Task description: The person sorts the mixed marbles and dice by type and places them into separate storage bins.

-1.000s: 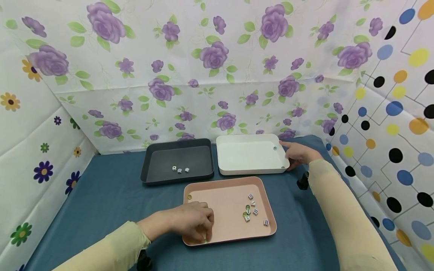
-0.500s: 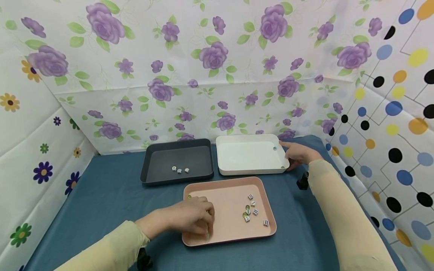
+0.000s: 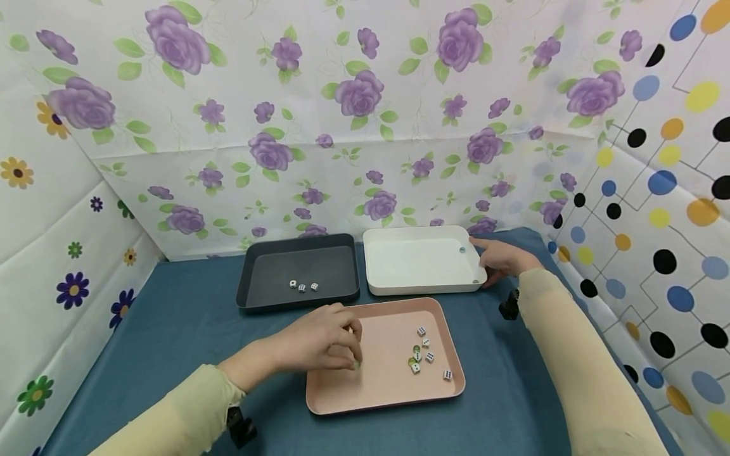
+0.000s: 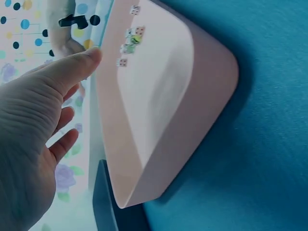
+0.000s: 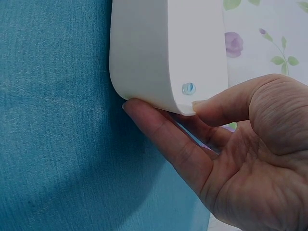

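Observation:
My left hand (image 3: 322, 339) is raised over the left part of the pink tray (image 3: 388, 383), thumb and fingertips pinching a small greenish glass marble (image 3: 357, 365). The thumb hides this marble in the left wrist view. Several white dice (image 3: 447, 375) lie at the tray's right side, with green marbles (image 3: 412, 361) among them. At the back right, my right hand (image 3: 504, 258) grips the right end of the white tray (image 3: 410, 259), thumb on the rim and fingers against the outer wall. Inside that tray sit two marbles; a blue-swirled marble (image 5: 188, 88) shows close to the thumb.
A dark grey tray (image 3: 274, 266) holding several white dice (image 3: 301, 288) stands at the back left, close beside the white one. Blue cloth (image 3: 171, 354) covers the table. Patterned sheets (image 3: 319, 95) wall in the back and both sides.
My left hand has picked up the greenish marble from the pink tray's front left corner and moved up and away from the front edge with it. The right hand stays on the white tray.

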`<state>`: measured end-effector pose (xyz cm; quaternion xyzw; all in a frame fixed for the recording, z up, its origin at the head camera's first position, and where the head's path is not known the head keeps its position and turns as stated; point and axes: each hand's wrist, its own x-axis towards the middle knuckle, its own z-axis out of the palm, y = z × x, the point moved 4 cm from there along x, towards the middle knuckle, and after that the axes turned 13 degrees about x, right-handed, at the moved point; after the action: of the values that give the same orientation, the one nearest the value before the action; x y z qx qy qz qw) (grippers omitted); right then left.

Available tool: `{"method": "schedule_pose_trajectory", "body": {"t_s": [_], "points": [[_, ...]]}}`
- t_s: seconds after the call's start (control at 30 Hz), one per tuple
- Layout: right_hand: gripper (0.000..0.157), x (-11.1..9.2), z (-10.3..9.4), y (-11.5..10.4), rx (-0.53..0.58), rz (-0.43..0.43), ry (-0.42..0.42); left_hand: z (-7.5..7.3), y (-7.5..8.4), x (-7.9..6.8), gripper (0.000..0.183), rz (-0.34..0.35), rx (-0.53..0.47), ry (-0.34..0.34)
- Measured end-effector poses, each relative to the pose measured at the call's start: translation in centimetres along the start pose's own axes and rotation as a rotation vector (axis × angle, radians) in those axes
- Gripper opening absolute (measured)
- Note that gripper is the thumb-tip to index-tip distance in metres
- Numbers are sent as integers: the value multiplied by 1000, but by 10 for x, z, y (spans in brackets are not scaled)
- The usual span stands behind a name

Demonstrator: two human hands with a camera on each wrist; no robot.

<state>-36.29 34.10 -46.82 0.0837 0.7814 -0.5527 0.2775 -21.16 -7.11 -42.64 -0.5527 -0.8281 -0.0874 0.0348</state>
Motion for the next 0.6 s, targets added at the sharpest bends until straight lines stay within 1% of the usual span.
{"method": "schedule_pose_trajectory", "body": {"t_s": [0.1,0.3,0.43,0.6], "points": [[86,1,0,0,-4,1,0,-6,-1,1,10,7,23,51],[87,1,0,0,-7,1,9,-22,-2,4,9,22,65,187],[87,1,0,1,-6,3,8,-34,-1,6,10,2,74,245],[87,-1,1,0,-6,2,11,-45,0,8,11,-19,76,292]]}}
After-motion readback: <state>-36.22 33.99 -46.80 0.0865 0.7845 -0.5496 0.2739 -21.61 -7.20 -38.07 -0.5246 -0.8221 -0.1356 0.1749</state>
